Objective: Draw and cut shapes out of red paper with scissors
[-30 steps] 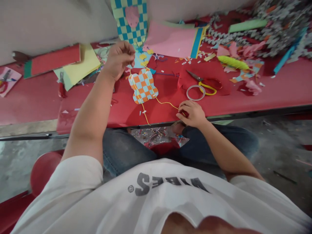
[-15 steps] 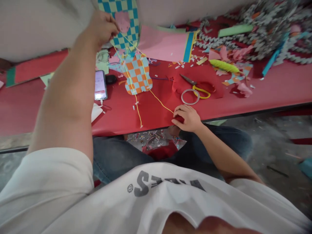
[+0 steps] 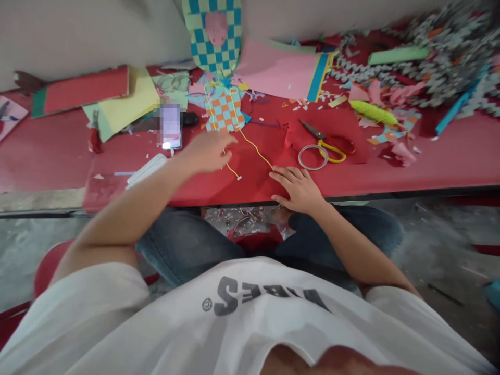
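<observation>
A checked orange and light-blue woven paper piece (image 3: 226,110) lies on the red table, with yellow string (image 3: 255,148) running across it in two strands. My left hand (image 3: 211,150) hovers or rests just below the woven paper, partly covering one strand; its fingers are apart and hold nothing visible. Near the table's front edge, my right hand (image 3: 300,188) lies flat with fingers spread, its fingertips touching the end of the other strand. Scissors (image 3: 326,140) with yellow and red handles and a roll of tape (image 3: 313,157) sit just beyond the right hand.
A blue and green checked paper piece (image 3: 198,47) leans at the back beside a pink sheet (image 3: 281,67). A phone (image 3: 171,125) lies left of centre, near a red-handled tool (image 3: 95,138). Yellow yarn (image 3: 373,111) and a grey paper-strip heap (image 3: 449,57) occupy the right.
My left hand has come down from the back, where it held the string up, and let the string go. The string now lies lower. My right hand's fingers have spread a little.
</observation>
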`<state>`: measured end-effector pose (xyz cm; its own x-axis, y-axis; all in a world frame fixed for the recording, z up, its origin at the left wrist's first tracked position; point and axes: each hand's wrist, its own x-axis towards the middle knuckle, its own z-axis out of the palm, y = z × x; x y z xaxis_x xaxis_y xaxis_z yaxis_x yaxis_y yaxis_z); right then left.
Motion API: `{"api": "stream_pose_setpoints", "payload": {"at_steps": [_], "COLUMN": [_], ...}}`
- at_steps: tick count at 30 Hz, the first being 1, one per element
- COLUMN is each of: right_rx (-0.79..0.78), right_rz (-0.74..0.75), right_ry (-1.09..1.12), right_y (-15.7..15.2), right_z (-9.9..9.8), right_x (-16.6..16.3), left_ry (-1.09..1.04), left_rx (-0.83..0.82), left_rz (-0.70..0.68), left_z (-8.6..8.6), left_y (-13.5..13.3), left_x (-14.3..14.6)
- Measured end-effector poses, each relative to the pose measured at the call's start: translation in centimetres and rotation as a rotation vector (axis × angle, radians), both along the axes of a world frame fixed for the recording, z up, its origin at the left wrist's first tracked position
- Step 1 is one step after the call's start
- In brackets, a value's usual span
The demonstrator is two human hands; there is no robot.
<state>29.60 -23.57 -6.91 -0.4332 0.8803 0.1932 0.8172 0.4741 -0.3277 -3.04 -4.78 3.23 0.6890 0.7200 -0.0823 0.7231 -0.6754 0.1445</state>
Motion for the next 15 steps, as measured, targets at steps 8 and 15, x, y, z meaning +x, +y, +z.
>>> {"api": "stream_pose_setpoints", "payload": {"at_steps": [8, 15], "right_rx": [0.068, 0.049], "right_rz": [0.042, -0.031], "right_ry": [-0.002, -0.017], "right_y": [-0.1, 0.2], "right_z": [-1.0, -0.8], "right_x": [-2.3, -2.7], "left_ry": [-0.068, -0.243], "left_rx": [-0.159, 0.017], "left_rz": [-0.095, 0.169], "left_z": [-5.6, -8.2], "left_y": [-9.4, -10.3], "left_x": [-4.2, -6.8]}}
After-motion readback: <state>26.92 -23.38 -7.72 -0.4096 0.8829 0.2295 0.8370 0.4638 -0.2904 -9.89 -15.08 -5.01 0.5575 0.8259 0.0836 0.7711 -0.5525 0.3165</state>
